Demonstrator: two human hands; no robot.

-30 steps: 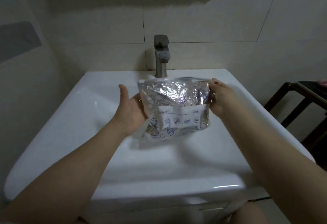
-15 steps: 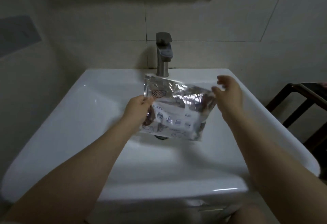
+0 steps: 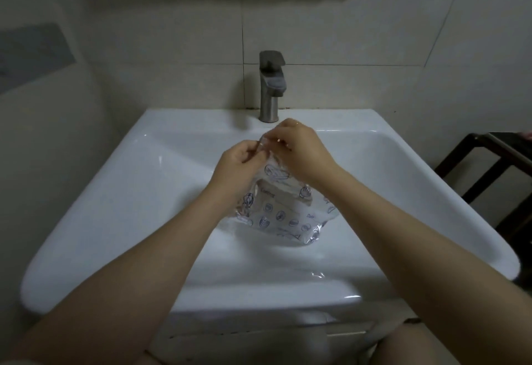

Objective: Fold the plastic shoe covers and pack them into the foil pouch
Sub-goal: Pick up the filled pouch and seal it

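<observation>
One head-worn wide-angle view looks forward and steeply down from just in front of the white sink point(image 3: 121, 209), close enough that both forearms enter from the bottom edge. It faces the tiled wall, with the faucet point(image 3: 271, 85) upright at centre. Straight lines bow toward the frame edges.

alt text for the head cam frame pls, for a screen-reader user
Two bare hands, left hand and right hand, pinch the top edge of a printed foil pouch held over a white sink. A grey faucet stands behind on the sink's back ledge, against a tiled wall.
</observation>
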